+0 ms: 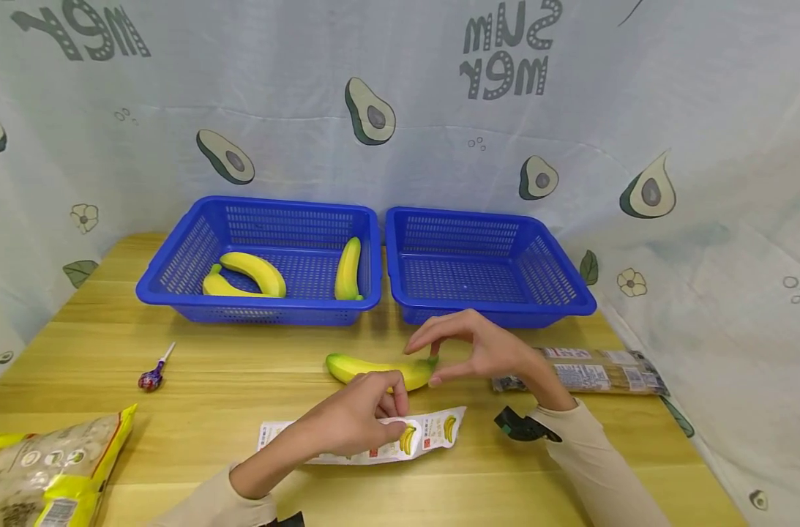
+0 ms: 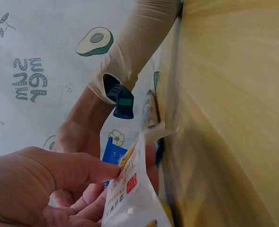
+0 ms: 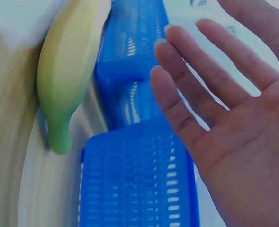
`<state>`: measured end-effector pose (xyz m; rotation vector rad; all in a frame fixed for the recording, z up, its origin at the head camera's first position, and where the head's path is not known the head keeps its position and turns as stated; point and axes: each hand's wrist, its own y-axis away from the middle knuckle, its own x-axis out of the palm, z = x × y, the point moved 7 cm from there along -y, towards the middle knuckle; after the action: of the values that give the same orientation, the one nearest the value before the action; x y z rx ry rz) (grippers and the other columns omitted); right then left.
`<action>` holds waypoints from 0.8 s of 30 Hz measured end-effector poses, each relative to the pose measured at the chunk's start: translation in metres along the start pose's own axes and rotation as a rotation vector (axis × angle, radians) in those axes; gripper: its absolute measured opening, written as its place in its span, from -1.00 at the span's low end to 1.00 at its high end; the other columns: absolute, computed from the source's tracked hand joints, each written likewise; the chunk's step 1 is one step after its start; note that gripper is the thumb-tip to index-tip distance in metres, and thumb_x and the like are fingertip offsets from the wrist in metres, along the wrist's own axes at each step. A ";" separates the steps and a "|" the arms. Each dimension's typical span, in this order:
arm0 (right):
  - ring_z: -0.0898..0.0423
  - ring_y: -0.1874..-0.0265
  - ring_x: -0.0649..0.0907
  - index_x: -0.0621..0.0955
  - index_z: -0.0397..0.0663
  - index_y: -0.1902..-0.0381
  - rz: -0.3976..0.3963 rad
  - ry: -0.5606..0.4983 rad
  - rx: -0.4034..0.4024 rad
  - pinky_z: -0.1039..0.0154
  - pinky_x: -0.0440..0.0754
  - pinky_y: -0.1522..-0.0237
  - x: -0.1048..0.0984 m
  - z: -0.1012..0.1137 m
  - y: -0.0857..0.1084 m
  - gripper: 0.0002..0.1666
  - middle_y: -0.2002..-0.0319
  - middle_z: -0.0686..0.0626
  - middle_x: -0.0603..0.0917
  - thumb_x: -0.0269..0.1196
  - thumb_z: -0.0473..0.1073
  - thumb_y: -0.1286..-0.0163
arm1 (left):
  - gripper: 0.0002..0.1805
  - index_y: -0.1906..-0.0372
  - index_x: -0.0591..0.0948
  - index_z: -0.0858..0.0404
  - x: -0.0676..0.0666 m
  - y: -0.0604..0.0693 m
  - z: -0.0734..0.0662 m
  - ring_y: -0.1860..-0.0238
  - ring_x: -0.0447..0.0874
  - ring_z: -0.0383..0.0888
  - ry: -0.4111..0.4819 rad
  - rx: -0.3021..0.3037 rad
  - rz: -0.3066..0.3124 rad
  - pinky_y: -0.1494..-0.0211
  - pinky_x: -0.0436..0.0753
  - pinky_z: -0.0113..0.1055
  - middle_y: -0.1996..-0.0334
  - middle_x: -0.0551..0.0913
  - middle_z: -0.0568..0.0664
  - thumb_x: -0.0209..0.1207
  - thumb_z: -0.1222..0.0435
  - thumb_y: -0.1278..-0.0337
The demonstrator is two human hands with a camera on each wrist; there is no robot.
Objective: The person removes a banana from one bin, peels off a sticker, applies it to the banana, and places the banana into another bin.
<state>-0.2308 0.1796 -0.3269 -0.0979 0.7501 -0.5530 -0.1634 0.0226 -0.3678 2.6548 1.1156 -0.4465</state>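
The left hand pinches a white packet strip printed with bananas between thumb and fingers; in the left wrist view the thumb of this hand presses on the white strip. Just behind it a yellow banana with green ends lies on the table. Around the banana's right end, the right hand is held with thumb and fingers apart. The right wrist view has the banana apart from the right hand, whose fingers are extended and hold nothing.
Two blue baskets stand at the back: the left basket holds several bananas, the right basket none. A lollipop and a yellow bag lie at the left, a long clear package at the right.
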 end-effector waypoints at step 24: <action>0.10 0.30 0.67 0.77 -0.09 0.06 0.033 -0.064 -0.003 0.22 0.73 0.21 0.019 0.013 -0.010 -0.74 0.23 -0.05 0.80 0.52 -0.41 -0.33 | -0.88 0.31 0.71 0.27 -0.040 0.002 -0.012 0.38 0.68 -0.20 -0.001 0.077 -0.166 0.38 0.64 -0.34 0.47 0.70 -0.12 0.34 0.33 -0.39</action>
<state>-0.2151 0.1595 -0.3267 -0.1050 0.6886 -0.5149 -0.1866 -0.0014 -0.3422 2.6372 1.3505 -0.5316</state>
